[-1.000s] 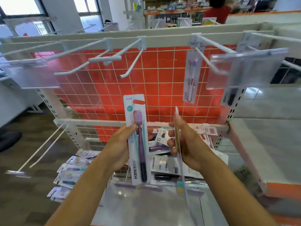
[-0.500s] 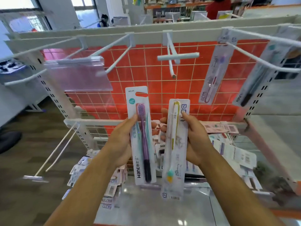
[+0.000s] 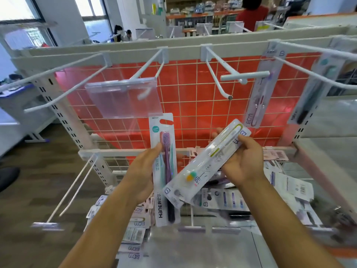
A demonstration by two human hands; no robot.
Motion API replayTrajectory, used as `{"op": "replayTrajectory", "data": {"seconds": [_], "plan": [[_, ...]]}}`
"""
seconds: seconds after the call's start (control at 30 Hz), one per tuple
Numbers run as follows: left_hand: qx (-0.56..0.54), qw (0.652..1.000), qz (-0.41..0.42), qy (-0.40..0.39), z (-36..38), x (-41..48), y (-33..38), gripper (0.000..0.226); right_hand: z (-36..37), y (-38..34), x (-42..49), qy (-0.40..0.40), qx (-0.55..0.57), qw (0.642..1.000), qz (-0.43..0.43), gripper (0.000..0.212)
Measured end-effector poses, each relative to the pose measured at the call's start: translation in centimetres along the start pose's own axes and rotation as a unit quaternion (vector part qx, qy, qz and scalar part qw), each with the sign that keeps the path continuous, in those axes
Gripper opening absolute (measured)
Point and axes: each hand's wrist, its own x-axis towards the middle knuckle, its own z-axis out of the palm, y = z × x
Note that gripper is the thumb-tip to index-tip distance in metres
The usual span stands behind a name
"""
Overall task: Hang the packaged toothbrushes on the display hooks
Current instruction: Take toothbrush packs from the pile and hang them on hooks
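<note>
Red grid panel (image 3: 193, 105) is backing white display hooks (image 3: 228, 94). Left hand (image 3: 143, 171) is holding a purple-brush pack (image 3: 167, 161) upright, its grip pinching the card between thumb and fingers. Right hand (image 3: 245, 163) is holding a white pack (image 3: 202, 167) tilted, grip closed around its upper end. Both packs are hovering below the hooks, above loose packs (image 3: 226, 200) on the shelf. One hung pack (image 3: 260, 93) is dangling at right.

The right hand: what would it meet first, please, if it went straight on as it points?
Probably the orange grid panel: the right hand, gripping the white toothbrush pack, points up and forward, below the empty hook. Depth is unclear.
</note>
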Motion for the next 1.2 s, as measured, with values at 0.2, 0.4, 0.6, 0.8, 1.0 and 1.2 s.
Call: {"op": "replayTrajectory", "data": {"seconds": [0.2, 0.4, 0.6, 0.8, 1.0, 1.2], "plan": [[-0.017, 0.999, -0.030, -0.035, 0.9, 0.8, -0.9, 0.041, -0.1, -0.1, 0.1, 0.066, 0.088, 0.994, -0.019, 0.030], [0.012, 0.994, 0.011, -0.111, 2.3, 0.6, -0.8, 0.035, -2.3, -1.6, 1.0, 0.141, 0.046, 0.987, -0.058, 0.025], [0.023, 0.995, 0.025, -0.089, 3.3, 1.2, 0.0, 0.035, -3.0, -2.7, -0.2, 0.232, -0.476, 0.822, -0.209, 0.056], [0.013, 0.994, 0.053, -0.097, 4.2, 1.9, 0.8, 0.031, -1.2, -1.2, -1.2, -0.030, -0.737, 0.633, -0.236, 0.029], [0.010, 0.991, 0.080, -0.108, 3.8, 1.7, 1.4, 0.027, 0.1, -1.0, -1.5, -0.129, -0.780, 0.567, -0.230, 0.033], [-0.070, 0.992, 0.082, -0.069, 3.1, 1.5, 1.8, 0.045, -0.6, 0.3, -1.9, -0.177, -0.708, 0.654, -0.198, 0.019]]}}
